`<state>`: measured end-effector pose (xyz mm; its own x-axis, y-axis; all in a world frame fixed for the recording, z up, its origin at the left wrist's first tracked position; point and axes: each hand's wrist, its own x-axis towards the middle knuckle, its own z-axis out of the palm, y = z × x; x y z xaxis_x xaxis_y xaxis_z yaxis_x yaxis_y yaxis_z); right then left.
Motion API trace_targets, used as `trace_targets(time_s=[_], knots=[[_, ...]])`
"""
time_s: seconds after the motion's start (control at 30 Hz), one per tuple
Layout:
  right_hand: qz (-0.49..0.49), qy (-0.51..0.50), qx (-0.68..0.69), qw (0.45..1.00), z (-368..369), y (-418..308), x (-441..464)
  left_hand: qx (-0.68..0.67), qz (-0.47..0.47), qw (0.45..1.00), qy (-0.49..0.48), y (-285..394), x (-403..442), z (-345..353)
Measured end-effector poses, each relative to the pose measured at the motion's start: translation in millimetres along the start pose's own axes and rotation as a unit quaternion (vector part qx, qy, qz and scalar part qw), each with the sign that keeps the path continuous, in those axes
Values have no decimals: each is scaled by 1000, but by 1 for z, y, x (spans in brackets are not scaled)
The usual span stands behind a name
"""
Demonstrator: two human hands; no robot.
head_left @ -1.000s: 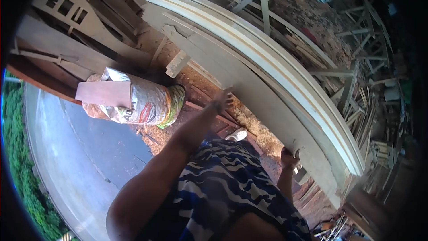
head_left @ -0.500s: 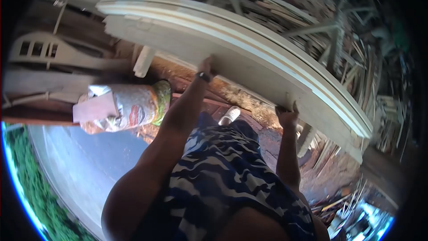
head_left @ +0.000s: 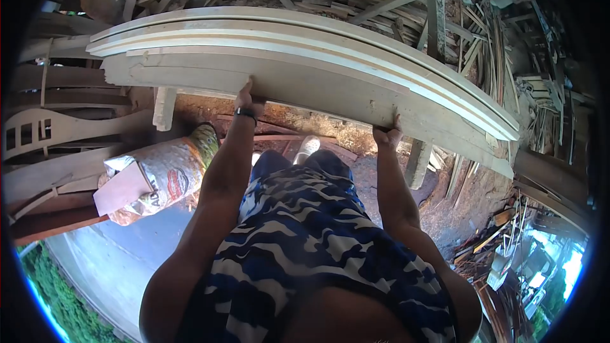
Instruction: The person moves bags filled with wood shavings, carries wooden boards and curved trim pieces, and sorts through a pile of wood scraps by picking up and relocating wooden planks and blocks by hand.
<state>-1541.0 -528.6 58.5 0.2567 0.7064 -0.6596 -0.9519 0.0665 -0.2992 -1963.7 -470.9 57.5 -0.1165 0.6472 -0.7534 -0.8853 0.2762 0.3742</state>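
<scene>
A long grey-brown wooden board (head_left: 318, 89) lies across the view in front of my body, with pale stacked boards (head_left: 286, 36) along its far side. My left hand (head_left: 250, 98), with a dark band at the wrist, grips the near edge of the board left of centre, thumb on top and fingers under the edge. Further right, my right hand (head_left: 389, 134) grips the same edge, its thumb up on the board and its other fingers curled below. Two wooden supports, a left one (head_left: 164, 109) and a right one (head_left: 417, 164), show under the board.
A filled sack (head_left: 175, 174) with a flat pinkish panel (head_left: 124, 189) on it stands at the left. Cut wooden parts (head_left: 70, 128) lie beyond it. Scrap wood is piled behind the boards and at the right. Reddish strips (head_left: 273, 134) lie on the sawdust-covered floor.
My left hand, open at first over the board's near edge, has closed on it. The view has turned, so the board lies more level across it. My right hand still holds the edge.
</scene>
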Motion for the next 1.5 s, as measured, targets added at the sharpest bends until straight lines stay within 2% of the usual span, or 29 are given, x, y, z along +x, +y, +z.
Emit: trace_targets(time_s=[0.27, 0.3, 0.37, 0.4, 0.43, 0.47, 0.5, 0.53, 0.57, 0.6, 0.63, 0.67, 0.7, 0.73, 0.77, 0.8, 0.87, 0.97, 1.03, 1.07, 1.1, 1.13, 1.17, 1.2, 1.23, 1.27, 1.33, 1.43, 1.5], knots=[[7, -47, -10, 999, -36, -4, -29, 2, 17, 1000, -21, -9, -31, -48], [20, -18, -6, 1000, -38, -5, -36, 9, 9, 999, -35, -9, -38, -58], [52, -75, -10, 996, -85, 2, -7, 28, -19, 997, -72, -8, -45, -71], [49, -104, -8, 993, -102, -6, 6, 72, -70, 991, -83, -4, -32, -90], [30, -151, -72, 985, -96, -1, 0, 57, -120, 986, -102, -6, -53, -67], [20, -39, -138, 989, -78, -3, -17, 110, -154, 973, -131, -10, -71, -45], [3, -19, -162, 987, -102, 4, 2, 112, -186, 973, -84, -13, -61, -60], [96, 38, -187, 977, -83, 0, -11, 143, -184, 969, -80, -18, -76, -40], [190, 91, -201, 957, -63, -5, -26, 123, -211, 968, -56, -22, -77, -41], [268, -22, -293, 918, -60, -8, -50, 108, -257, 958, -72, -20, -54, -74], [353, -105, -464, 805, -63, -13, -54, 90, -263, 957, -87, -24, -59, -74], [351, -37, -558, 751, 9, -22, -107, 71, -263, 957, -97, -29, -66, -68], [375, -114, -624, 675, -32, 4, -68, 79, -248, 960, -103, -35, -72, -54], [138, -242, -752, 597, -21, 12, -56, 87, -231, 963, -106, -41, -78, -42], [-111, -343, -812, 459, -6, 15, -52, 94, -215, 966, -109, -48, -83, -33], [-346, -408, -798, 276, 9, 21, -51, 121, -198, 967, -102, -53, -85, -28], [-292, -230, -787, 493, 60, 40, -55, 172, -158, 968, -88, -60, -83, -18], [-429, -289, -770, 374, 107, 58, -38, 176, -153, 972, -39, -65, -65, -27], [-310, -311, -845, 306, 117, 76, -15, 158, -134, 975, -84, -75, -95, -22], [-326, -316, -854, 254, 114, 90, -7, 102, -121, 985, -67, -77, -85, -34], [-278, -316, -865, 274, 109, 110, 11, 86, -77, 992, -51, -78, -57, -63], [-275, -328, -870, 246, 124, 109, 0, 65, -81, 990, -97, -76, -46, -75], [-311, -341, -853, 244, 120, 117, 5, 59, -98, 984, -134, -76, -37, -80], [-345, -366, -828, 248, 108, 127, 17, 19, -186, 957, -223, -71, -35, -75], [-278, -390, -854, 203, 108, 137, 16, 51, -153, 978, -131, -67, -67, -40], [-295, -404, -846, 185, 94, 146, 21, 71, -133, 984, -98, -60, -86, -18], [-290, -424, -838, 183, 85, 151, 8, 95, -92, 984, -121, -54, -79, -23], [-343, -427, -816, 184, 117, 117, -44, 68, -71, 993, -62, -51, -57, -45], [-386, -442, -800, 127, 104, 126, -41, 66, -41, 997, -27, -48, -53, -52]])
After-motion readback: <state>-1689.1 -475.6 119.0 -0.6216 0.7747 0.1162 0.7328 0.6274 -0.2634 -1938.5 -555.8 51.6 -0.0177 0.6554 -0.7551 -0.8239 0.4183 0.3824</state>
